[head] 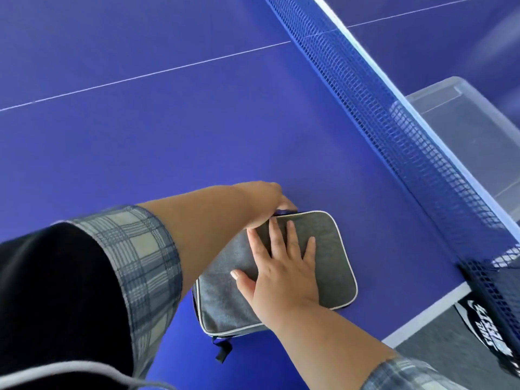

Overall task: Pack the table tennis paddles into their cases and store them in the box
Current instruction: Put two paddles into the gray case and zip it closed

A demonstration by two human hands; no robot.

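A grey paddle case with white piping lies flat on the blue table tennis table, near its right edge. My right hand presses flat on top of the case, fingers spread. My left hand reaches over to the case's far corner and pinches something there, likely the zipper pull; its fingers are mostly hidden. A black strap hangs from the case's near corner. No paddle is visible. A clear plastic box stands beyond the net on the right.
The blue net runs diagonally from top centre to the right edge, ending at a black clamp post with white lettering. Grey floor shows past the table's white edge line at lower right.
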